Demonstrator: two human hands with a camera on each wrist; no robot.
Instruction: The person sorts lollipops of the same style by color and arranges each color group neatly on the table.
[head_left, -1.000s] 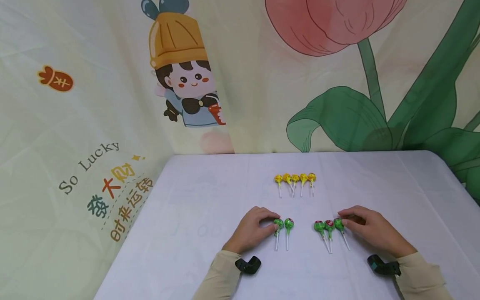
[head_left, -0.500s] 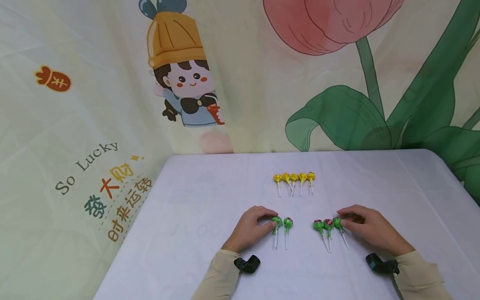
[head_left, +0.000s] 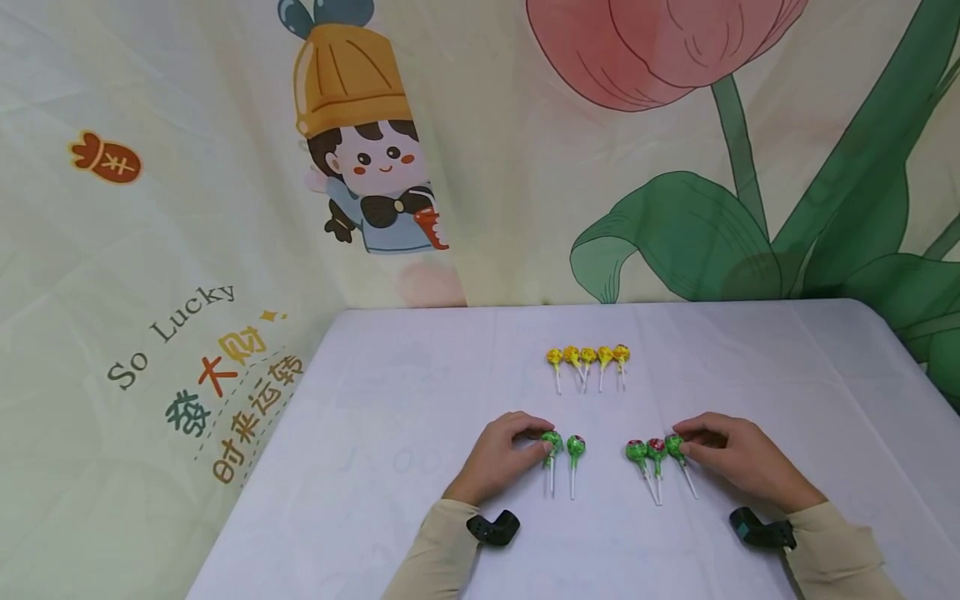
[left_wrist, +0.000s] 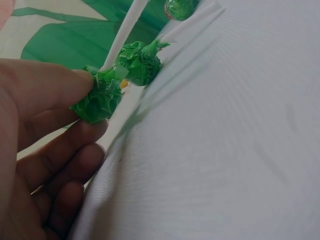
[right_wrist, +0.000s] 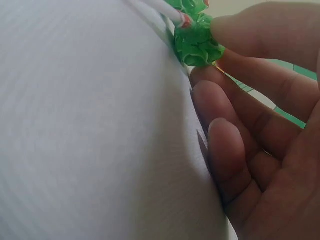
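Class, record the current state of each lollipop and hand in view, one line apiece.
Five round yellow-wrapped lollipops: wrappers on, lying unheld.
Leftmost round green-wrapped lollipop: wrapper on, pinched.
Rightmost green-wrapped lollipop: wrapper on, pinched.
Three green-wrapped lollipops between: wrappers on, lying unheld.
Left hand: pinching leftmost green lollipop.
Right hand: pinching rightmost green lollipop.

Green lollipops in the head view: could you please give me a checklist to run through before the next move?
1. Left hand grips the leftmost green lollipop: ok, its head is pinched.
2. Right hand grips the rightmost green lollipop: ok, its head is pinched.
3. Green lollipops in one close row: not ok, a gap splits them into two and three.
4. Yellow lollipops clear of both hands: ok, they lie farther back.
5. Held lollipops off the table: cannot tell.
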